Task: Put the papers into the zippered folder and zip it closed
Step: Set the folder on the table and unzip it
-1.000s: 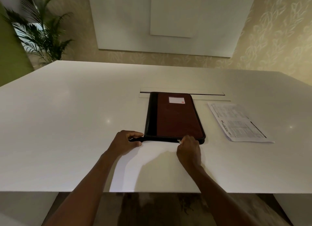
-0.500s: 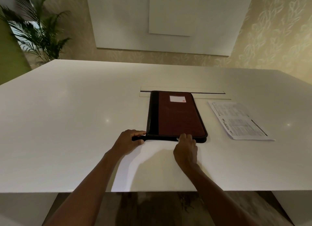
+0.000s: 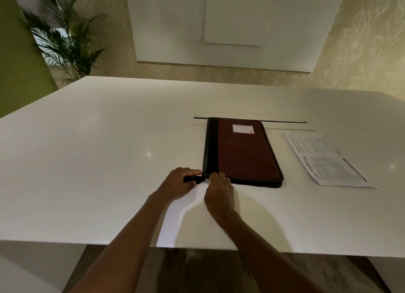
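Right hand [image 3: 218, 188] slid zipper pull [image 3: 206, 180] leftward, pinching it; left hand [image 3: 180, 183] grips maroon folder [image 3: 243, 152] corner.

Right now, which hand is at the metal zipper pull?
The right hand: its fingertips meet the zipper pull. The left hand grips the folder's black corner tab.

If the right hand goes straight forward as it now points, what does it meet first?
Probably the folder: the right hand is already at its near edge, pinching the zipper pull.

Both hands [image 3: 198, 183] at folder's [image 3: 243, 152] zipper
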The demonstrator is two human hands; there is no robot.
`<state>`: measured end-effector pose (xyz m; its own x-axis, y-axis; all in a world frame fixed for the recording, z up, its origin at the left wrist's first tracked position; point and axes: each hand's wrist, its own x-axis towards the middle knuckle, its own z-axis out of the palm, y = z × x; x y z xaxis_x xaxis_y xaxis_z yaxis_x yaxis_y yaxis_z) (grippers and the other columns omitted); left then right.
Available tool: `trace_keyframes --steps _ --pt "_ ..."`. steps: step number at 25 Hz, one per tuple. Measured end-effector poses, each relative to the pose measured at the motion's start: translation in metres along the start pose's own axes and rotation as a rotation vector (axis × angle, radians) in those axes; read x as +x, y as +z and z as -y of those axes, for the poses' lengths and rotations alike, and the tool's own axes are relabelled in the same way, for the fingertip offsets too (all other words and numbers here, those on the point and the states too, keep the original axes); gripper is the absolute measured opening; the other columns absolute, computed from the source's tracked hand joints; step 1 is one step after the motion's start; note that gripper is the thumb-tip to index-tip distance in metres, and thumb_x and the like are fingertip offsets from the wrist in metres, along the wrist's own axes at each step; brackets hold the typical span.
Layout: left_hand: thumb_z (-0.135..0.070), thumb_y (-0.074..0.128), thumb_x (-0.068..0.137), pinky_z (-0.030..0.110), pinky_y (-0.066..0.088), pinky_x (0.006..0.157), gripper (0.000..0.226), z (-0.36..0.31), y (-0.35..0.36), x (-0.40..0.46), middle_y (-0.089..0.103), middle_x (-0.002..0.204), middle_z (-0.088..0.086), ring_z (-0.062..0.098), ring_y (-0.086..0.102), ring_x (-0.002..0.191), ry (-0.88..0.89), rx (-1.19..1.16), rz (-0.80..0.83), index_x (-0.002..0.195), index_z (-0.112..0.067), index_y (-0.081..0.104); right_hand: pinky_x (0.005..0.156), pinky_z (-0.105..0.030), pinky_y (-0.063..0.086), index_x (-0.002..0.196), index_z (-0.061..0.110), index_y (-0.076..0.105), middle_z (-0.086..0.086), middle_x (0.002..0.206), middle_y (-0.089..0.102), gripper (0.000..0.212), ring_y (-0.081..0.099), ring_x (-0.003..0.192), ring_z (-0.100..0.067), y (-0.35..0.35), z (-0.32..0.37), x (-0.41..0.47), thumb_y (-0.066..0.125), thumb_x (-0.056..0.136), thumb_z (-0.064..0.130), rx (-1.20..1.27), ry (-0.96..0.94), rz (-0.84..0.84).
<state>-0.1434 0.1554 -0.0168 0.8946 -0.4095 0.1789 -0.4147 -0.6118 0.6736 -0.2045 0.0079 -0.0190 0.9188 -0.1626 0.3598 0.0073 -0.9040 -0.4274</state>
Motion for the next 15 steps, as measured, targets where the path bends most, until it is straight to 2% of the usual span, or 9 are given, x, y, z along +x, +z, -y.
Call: trace_keyframes --steps 3,8,12,15 --pt "0.0 0.063 0.086 0.003 0.04 0.083 0.041 0.0 -0.001 0.0 0.072 0.11 0.003 0.006 0.061 0.094 0.033 0.007 -0.009 0.123 -0.017 0.068 0.069 -0.036 0.038 0.103 0.001 0.061 -0.016 0.096 0.059 0.026 0.055 0.085 -0.032 0.009 0.015 -0.001 0.042 0.087 -0.006 0.039 -0.037 0.001" --pt "0.001 0.061 0.085 0.005 0.042 0.083 0.043 0.003 0.001 0.001 0.073 0.108 0.002 0.007 0.063 0.095 0.039 -0.019 -0.011 0.121 -0.02 0.069 0.066 -0.033 0.033 0.098 0.0 0.062 -0.017 0.091 0.058 0.024 0.054 0.079 -0.033 0.015 0.019 0.0 0.043 0.085 -0.008 0.068 -0.039 -0.021" --pt "-0.002 0.063 0.084 0.011 0.045 0.088 0.041 0.004 0.004 0.002 0.073 0.111 0.0 0.01 0.066 0.101 0.016 -0.047 -0.033 0.12 -0.021 0.07 0.067 -0.032 0.038 0.096 0.004 0.059 -0.013 0.091 0.058 0.019 0.054 0.081 -0.028 0.016 0.013 0.001 0.042 0.09 0.001 0.08 -0.048 0.023" --pt "-0.009 0.064 0.085 0.003 0.041 0.085 0.034 0.003 0.008 0.003 0.073 0.111 -0.005 0.009 0.066 0.104 -0.049 -0.09 -0.084 0.116 -0.023 0.071 0.068 -0.034 0.041 0.089 0.006 0.057 -0.011 0.086 0.057 0.013 0.053 0.078 -0.026 0.011 0.004 0.004 0.045 0.093 0.01 0.098 -0.056 0.002"
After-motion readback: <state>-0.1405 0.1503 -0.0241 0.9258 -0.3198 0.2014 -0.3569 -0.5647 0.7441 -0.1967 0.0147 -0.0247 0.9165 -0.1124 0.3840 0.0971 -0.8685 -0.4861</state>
